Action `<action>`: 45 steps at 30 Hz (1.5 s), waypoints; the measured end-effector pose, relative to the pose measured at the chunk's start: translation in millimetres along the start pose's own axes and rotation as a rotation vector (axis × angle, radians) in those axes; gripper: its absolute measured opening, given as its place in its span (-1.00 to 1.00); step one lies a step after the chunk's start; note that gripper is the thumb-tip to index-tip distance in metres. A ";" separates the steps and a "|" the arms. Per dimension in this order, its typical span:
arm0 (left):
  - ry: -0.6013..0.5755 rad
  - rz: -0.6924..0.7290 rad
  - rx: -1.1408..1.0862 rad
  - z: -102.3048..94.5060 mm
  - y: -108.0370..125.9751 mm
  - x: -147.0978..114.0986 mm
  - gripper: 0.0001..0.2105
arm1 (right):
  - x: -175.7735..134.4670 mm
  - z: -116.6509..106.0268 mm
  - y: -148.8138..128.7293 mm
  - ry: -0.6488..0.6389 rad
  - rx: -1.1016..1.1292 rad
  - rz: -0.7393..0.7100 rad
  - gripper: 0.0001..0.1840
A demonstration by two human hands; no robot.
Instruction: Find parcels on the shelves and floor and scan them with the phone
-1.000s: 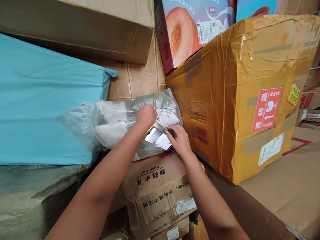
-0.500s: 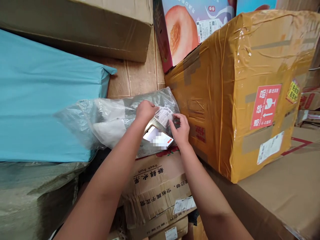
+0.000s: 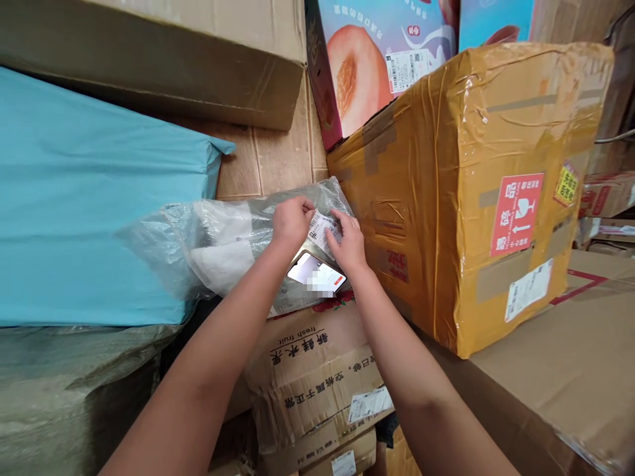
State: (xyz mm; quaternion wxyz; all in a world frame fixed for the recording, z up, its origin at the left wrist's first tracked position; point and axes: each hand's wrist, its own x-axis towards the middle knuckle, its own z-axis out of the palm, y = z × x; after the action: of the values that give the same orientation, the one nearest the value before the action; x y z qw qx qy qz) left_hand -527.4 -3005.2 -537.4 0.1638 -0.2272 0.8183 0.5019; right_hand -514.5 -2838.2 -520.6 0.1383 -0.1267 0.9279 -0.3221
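A white shipping label (image 3: pixel 322 231) lies on a parcel in clear plastic wrap (image 3: pixel 262 198). My left hand (image 3: pixel 294 221) is closed at the label's left edge, thumb and fingertips pinched together there. From the right, my right hand (image 3: pixel 349 243) rests over the label's other side, its thumb and fingers apart and partly covering the print. Just below the label, a phone (image 3: pixel 317 275) with a lit screen lies on the parcel. Part of the screen is blurred out.
A tall tape-wrapped carton (image 3: pixel 496 145) with a fragile sticker stands close on the right. A blue-covered box (image 3: pixel 99 211) is at the left. Behind are a brown carton (image 3: pixel 198 66) and a peach-printed box (image 3: pixel 357 73). A fruit carton (image 3: pixel 307 370) sits in front.
My right hand has moved left and up, its fingers coming over the label. My left hand stays at the label's left edge. The view has shifted slightly.
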 end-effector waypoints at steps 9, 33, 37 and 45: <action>-0.022 0.439 0.364 1.6 -17.2 -11.0 -0.75 | 36.0 10.9 3.2 -0.127 0.008 -0.113 -0.40; -0.052 0.781 0.542 -3.3 -25.4 6.0 -0.61 | 69.6 2.6 33.1 -0.378 -0.029 -0.208 -0.24; -0.131 0.824 0.480 -6.2 -13.1 -1.5 -0.62 | 71.3 0.4 31.9 -0.399 0.053 -0.180 -0.33; -0.016 0.457 -0.171 1.8 -15.0 2.5 -0.86 | 62.5 -2.4 25.1 -0.271 0.351 0.039 -0.63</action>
State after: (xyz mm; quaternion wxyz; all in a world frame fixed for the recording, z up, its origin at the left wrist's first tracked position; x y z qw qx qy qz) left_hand -521.5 -3010.0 -550.6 0.0326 -0.0451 0.8015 0.5953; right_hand -577.0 -2838.0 -545.6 0.2879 -0.1251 0.8329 -0.4558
